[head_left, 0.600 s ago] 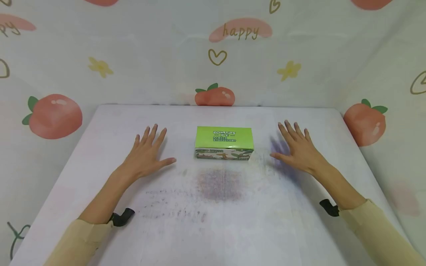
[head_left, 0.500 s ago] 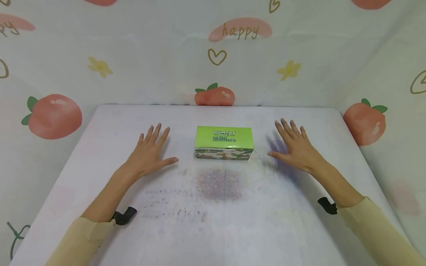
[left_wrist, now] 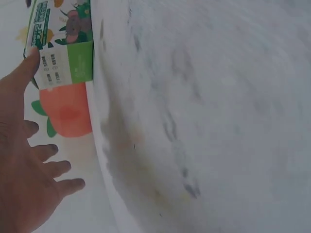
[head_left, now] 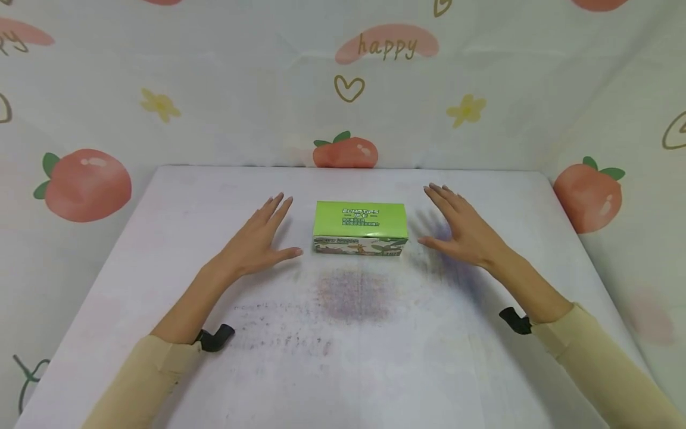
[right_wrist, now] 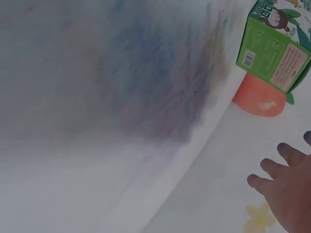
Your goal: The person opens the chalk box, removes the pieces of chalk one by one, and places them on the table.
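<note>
A closed green cardboard box (head_left: 360,221) with white lettering on top and animal pictures on its front lies on the white table. To its left, my left hand (head_left: 257,241) hovers with straight, spread fingers, the thumb tip a short way from the box. On the other side, my right hand (head_left: 466,229) is held much the same way, thumb pointing at the box's right end. Neither hand touches it. The left wrist view has the box (left_wrist: 80,60) at upper left, beyond the thumb. In the right wrist view the box (right_wrist: 272,51) shows its green end with a barcode.
The white table (head_left: 407,369) carries a purplish smudge (head_left: 354,295) and dark marks in front of the box. Behind it hangs a white cloth (head_left: 241,77) printed with peaches, hearts and flowers. A black wrist device (head_left: 215,338) sits at the left cuff, another (head_left: 515,320) at the right.
Both hands have moved inward toward the box from either side, and their palms have turned more to face each other. The box stays in the same place on the table.
</note>
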The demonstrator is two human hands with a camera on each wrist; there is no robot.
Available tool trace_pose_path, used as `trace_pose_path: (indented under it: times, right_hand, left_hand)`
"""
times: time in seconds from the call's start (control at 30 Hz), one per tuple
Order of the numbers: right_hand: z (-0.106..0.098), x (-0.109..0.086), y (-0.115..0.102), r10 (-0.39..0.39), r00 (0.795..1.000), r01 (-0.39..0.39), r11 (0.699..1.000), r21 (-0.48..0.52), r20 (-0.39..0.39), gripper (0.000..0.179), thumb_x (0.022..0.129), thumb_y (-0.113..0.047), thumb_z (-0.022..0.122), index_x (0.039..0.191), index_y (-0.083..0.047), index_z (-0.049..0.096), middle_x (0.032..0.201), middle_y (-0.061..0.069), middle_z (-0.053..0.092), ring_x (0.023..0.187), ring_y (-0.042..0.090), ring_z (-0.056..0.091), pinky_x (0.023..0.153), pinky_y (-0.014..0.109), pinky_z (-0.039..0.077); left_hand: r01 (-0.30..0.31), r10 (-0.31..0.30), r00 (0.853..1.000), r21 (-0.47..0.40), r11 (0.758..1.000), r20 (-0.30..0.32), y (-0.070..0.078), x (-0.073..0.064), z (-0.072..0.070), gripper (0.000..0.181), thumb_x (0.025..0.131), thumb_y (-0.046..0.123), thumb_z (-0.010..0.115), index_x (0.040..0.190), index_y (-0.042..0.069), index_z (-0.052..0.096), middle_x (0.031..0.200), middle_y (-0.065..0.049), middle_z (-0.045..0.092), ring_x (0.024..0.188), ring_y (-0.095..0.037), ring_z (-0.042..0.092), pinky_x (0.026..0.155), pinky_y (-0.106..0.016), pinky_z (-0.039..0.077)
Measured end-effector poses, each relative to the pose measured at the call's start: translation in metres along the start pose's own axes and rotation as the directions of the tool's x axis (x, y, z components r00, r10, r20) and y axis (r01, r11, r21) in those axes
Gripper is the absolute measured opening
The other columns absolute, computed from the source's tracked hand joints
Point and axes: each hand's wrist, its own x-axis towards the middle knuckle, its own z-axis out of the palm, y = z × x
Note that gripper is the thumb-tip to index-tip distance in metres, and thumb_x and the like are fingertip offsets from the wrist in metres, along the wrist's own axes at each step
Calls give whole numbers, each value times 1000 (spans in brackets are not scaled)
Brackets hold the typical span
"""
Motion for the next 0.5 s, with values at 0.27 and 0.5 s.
trace_pose_path:
  times: [0.27, 0.5]
  right_hand:
    - [1, 12, -16, 0, 1000, -1, 994, 108, 15, 95, 85, -40, 77, 160, -19, 24, 160, 8, 29, 146, 32, 26, 117, 58, 29]
    - [5, 23, -27, -6, 999, -1, 980, 201, 33, 94, 84, -39, 79, 159, -24, 24, 159, 5, 32, 146, 27, 28, 114, 60, 33]
  left_hand:
    - [-38, 40, 999, -207, 978, 4, 11, 14, 3, 106, 85, 57, 72, 162, 23, 7, 167, -2, 9, 152, -23, 12, 121, -51, 26]
    - [-74, 73, 997, -333, 940, -17, 16, 24, 5, 106, 83, 45, 80, 161, 17, 14, 165, -3, 17, 149, -28, 22, 121, -51, 28]
